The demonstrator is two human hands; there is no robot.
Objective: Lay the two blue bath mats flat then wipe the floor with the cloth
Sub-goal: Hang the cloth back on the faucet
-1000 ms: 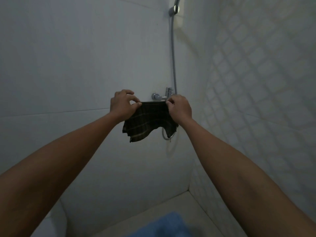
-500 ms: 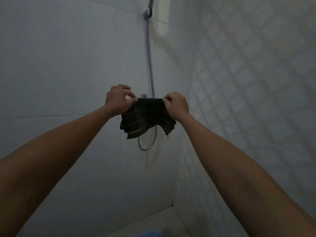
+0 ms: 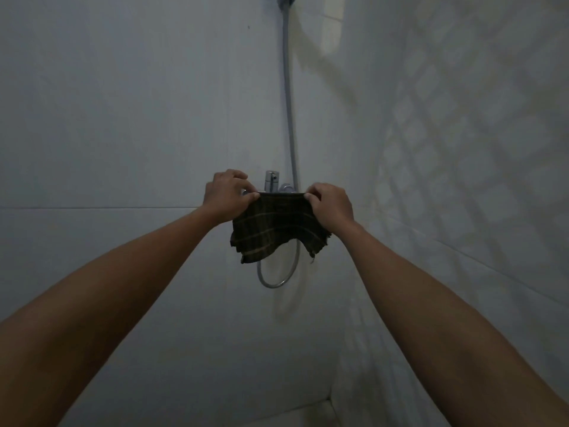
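Observation:
A dark checked cloth [image 3: 274, 229] hangs spread between my two hands at arm's length, in front of the shower tap. My left hand [image 3: 228, 195] pinches its upper left corner and my right hand [image 3: 331, 206] pinches its upper right corner. The cloth's top edge is pulled level just under the tap, and its lower edge droops loose. No blue bath mat is in view.
A chrome shower tap [image 3: 272, 181] is fixed on the white tiled wall right behind the cloth. Its hose [image 3: 289, 118] runs up to a holder and loops below the cloth. A diamond-patterned wall [image 3: 462, 149] closes the right side. A strip of floor [image 3: 308, 416] shows at the bottom.
The view has tilted up, so the blue mat at the bottom edge has left the frame. Both hands keep their hold on the cloth, now held level just under the tap.

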